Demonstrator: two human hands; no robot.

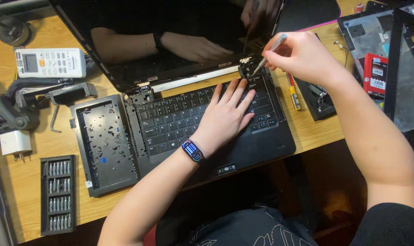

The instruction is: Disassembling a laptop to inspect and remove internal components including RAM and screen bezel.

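An open black laptop (257, 146) lies on the wooden desk, its dark screen (138, 27) tilted back. My left hand (225, 116) rests flat on the keyboard (170, 118), fingers spread, with a fitness band on the wrist. My right hand (302, 54) grips a slim silver screwdriver (269, 51). Its tip touches the laptop's right hinge area (248, 72), just above the keyboard's top right corner.
A black plastic laptop cover (104, 146) lies left of the laptop, with a screwdriver bit set (57, 195) further left. A white remote (50, 63) and white charger (15, 143) sit at the left. A yellow-handled tool (294, 94), black part (317, 101), and opened laptop base with red drive (375, 73) are right.
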